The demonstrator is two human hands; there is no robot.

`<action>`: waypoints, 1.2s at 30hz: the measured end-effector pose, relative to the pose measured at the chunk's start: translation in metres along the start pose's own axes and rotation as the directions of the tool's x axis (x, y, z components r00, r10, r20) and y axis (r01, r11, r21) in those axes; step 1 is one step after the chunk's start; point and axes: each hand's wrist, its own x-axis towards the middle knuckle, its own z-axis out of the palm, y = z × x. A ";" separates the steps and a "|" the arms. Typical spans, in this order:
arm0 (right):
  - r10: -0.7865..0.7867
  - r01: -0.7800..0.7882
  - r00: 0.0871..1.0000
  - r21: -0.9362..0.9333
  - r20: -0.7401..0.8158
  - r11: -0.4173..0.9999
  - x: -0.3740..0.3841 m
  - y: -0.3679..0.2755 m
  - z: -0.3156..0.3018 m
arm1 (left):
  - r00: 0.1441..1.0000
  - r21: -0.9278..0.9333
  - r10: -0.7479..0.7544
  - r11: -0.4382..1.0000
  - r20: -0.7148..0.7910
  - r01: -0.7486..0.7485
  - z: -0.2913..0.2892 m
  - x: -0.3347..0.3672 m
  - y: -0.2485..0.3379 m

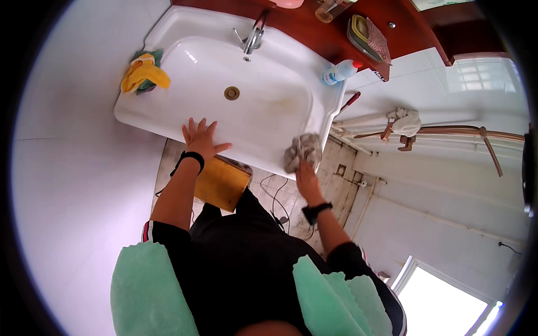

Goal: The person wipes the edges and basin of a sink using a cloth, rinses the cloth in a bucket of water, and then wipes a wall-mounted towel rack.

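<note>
A wide white washbasin [263,120] fills the middle of the view, with a chrome faucet [255,36] at its back and a brass-coloured drain [231,93] in its floor. My left hand [202,138] lies flat on the basin's front rim, fingers spread, holding nothing. At the front right corner my right hand [307,176] is closed on a crumpled grey-brown cloth [304,152], which rests against the rim. The fingertips are partly hidden by the cloth. A faint brownish stain [288,103] shows on the basin's right inner side.
Yellow and green cloths [144,74] are bunched on the left rim. A red-capped bottle [341,73] stands at the right rim. Behind is a red-brown shelf [314,33] holding containers. Below the basin's front are a yellow-brown board [222,183] and dark cables [277,204].
</note>
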 end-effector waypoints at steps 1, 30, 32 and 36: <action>-0.166 0.139 0.978 -0.198 -0.126 0.970 0.024 0.003 0.000 | 1.000 0.005 0.001 1.000 -0.017 -0.001 0.000 -0.001 -0.001; -0.625 0.625 0.781 -0.029 0.009 0.780 0.138 -0.222 0.089 | 0.863 -0.151 -0.019 0.986 -0.505 -0.066 0.010 0.038 -0.081; -0.629 0.630 0.775 0.007 0.065 0.777 0.112 -0.196 0.071 | 0.830 -0.091 -0.248 0.968 -0.499 0.235 0.004 0.032 -0.103; -0.407 0.422 0.901 -0.084 0.147 0.903 0.038 -0.095 0.017 | 0.764 -0.164 -0.482 0.873 -0.429 0.458 -0.009 0.039 -0.128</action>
